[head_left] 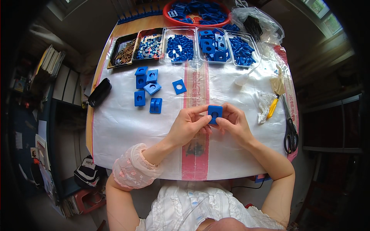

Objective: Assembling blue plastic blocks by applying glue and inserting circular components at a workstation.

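Note:
A small blue square plastic block (215, 112) with a round hole is held above the middle of the table between both hands. My left hand (187, 125) pinches its left side with thumb and fingers. My right hand (235, 123) grips its right side and lower edge. To the upper left lies a cluster of several similar blue blocks (147, 89), and a single flat blue square plate (179, 86) sits apart from them.
A white woven sheet (127, 127) covers the table. Along the far edge stand trays of brown screws (124, 52), small washers (149, 46) and blue parts (180, 47), plus a red bowl (196, 13). Scissors (290, 133), a yellow-handled tool (273, 107) and a black case (100, 92) lie at the sides.

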The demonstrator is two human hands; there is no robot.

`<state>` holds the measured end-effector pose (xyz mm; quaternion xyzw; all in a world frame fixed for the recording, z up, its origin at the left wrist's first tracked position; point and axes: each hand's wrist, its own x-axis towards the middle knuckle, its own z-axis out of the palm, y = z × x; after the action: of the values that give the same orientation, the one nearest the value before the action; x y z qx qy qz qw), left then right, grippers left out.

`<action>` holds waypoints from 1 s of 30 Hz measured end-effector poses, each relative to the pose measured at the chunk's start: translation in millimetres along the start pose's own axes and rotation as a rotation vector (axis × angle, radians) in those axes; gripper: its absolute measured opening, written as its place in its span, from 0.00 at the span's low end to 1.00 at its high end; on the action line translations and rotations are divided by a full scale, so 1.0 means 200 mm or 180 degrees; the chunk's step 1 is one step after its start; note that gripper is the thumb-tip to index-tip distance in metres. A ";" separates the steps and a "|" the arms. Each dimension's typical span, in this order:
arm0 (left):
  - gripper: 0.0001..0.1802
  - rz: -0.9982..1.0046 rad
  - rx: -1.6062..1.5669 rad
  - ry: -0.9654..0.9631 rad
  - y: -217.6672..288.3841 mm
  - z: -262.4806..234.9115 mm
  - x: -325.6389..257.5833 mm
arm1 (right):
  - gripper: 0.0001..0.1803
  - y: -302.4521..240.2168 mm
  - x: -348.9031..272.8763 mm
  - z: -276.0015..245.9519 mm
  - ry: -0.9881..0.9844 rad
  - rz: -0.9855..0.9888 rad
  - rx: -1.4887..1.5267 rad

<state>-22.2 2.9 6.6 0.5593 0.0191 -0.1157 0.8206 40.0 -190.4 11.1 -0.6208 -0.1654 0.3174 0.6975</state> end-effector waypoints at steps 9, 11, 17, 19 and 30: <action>0.21 0.0023 -0.0002 -0.0097 0.02 0.00 0.00 | 0.12 0.03 0.00 -0.03 0.0038 0.0030 0.0464; 0.20 -0.0016 0.0039 -0.0056 0.00 -0.01 0.00 | 0.11 0.02 0.00 0.00 0.0096 0.0001 0.0149; 0.21 -0.0008 0.0051 -0.0103 0.00 -0.01 0.00 | 0.13 0.03 0.00 -0.01 0.0109 -0.0052 0.0023; 0.20 -0.0009 0.0067 -0.0160 0.00 -0.01 0.00 | 0.15 0.06 0.00 -0.04 0.0120 -0.0031 0.0296; 0.20 -0.0030 0.0063 -0.0152 -0.01 -0.01 0.00 | 0.18 0.03 0.01 -0.01 0.0211 -0.0040 -0.0003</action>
<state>-21.7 4.5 4.7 0.5644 0.0010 -0.1331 0.8147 40.9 -190.6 4.7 -0.6303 -0.1463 0.2922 0.7042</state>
